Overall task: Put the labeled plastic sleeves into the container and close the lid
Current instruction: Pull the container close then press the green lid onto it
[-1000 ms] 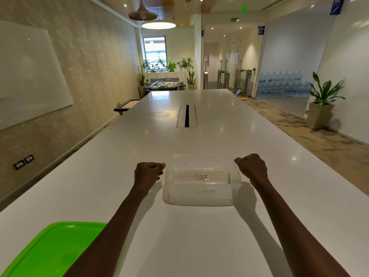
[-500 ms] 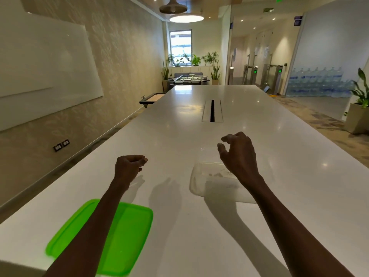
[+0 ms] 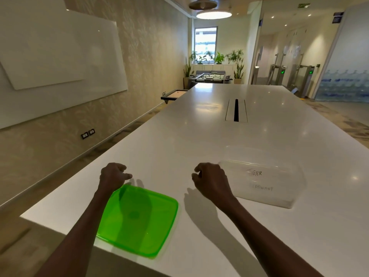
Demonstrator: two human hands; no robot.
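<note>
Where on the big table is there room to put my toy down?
Lots of bare white table lies beyond both hands, up to the black slot. There is also a gap between the green lid and the clear container, though the right hand hovers there. The near-left corner is crowded by the lid and left hand.

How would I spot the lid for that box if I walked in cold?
Start at the long white table and look to its near left corner. The green lid lies flat there, just below the left hand. It is the only bright green thing; the clear container to its right is colourless.
</note>
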